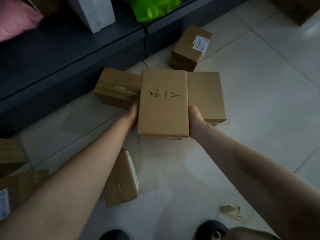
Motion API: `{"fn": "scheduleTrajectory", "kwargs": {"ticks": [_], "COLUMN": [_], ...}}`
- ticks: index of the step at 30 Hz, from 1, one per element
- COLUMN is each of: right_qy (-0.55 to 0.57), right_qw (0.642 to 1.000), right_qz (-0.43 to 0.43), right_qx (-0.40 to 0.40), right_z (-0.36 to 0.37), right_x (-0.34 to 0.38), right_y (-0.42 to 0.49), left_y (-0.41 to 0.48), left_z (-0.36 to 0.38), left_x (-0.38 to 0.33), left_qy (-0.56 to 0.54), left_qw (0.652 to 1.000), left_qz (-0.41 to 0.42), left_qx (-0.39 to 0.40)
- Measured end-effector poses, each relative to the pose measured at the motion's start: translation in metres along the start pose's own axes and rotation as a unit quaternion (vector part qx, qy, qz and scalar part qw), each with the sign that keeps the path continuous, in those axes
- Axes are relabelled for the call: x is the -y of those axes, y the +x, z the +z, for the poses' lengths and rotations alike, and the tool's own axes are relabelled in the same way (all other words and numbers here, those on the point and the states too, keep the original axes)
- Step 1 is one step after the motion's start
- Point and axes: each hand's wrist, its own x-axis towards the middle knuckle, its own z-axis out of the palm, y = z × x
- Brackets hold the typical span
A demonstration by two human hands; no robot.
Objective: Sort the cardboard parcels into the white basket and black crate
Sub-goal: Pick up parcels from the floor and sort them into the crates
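Centre frame: 2612 parcel (162, 103), plain cardboard, "2612" handwritten on the top face, held flat btw both hands over the tile floor (259, 104). Left hand (133, 116) grips its left edge. Right hand (196, 121) grips its right edge, thumb lying along the side. Fingers of both hands go under/behind the box, so can't see how far they wrap. Thin cardboard edge shows below its near side; flap or 2nd box, can't tell.

Partly covered by it:
- taped parcel (116, 87), just left, right end hidden
- plain parcel (206, 96), just right, left part hidden behind the box + right hand

Labelled parcel (190, 49) sits upper centre-right, apart from the rest; label text too small to read. Lower-centre parcel (123, 179) is half hidden under the left forearm, pale label on its right side blurred. Left edge has 2 dim cartons (19, 184) cut off by the frame; the lower one's white label is unreadable.

Upper left: dark shelf (69, 54) w/ pink bag (17, 19), white box (97, 13), green bag (152, 7), all cropped at top. Brown box (297, 9) is cropped in the upper-right corner. Bottom edge: dark shoes (211, 227), cut off. Crumpled scrap (230, 211) lies on the tiles lower right; can't ID the material.
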Motion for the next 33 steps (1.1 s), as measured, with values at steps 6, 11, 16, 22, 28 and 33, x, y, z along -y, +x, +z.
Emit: {"fn": "scheduleTrajectory", "kwargs": {"ticks": [6,11,16,22,28,33], "right_qy": [0.017,0.000,-0.012,-0.029,-0.092,-0.170], "right_qw": [1.000,1.000,0.998,0.992,0.976,0.949], "right_qz": [0.014,0.026,-0.009,-0.015,-0.064,-0.075], "right_qx": [-0.011,-0.009,0.066,0.122,0.187,0.255], "right_z": [0.000,0.005,0.044,0.084,0.137,0.194], "right_x": [0.036,0.111,0.208,0.293,0.319,0.290], "right_y": [-0.089,-0.255,-0.416,-0.580,-0.689,-0.770], "left_y": [-0.096,-0.242,-0.386,-0.544,-0.677,-0.781], "left_z": [0.015,0.003,-0.035,-0.067,-0.117,-0.171], "left_x": [-0.066,-0.150,-0.244,-0.337,-0.393,-0.369], "left_qy": [-0.019,0.003,-0.050,-0.084,-0.101,-0.112], "left_qw": [0.999,0.994,0.991,0.994,0.983,0.971], "left_qz": [0.016,-0.096,-0.115,-0.037,0.056,0.064], "left_qx": [-0.020,-0.044,-0.037,-0.060,-0.146,-0.202]}}
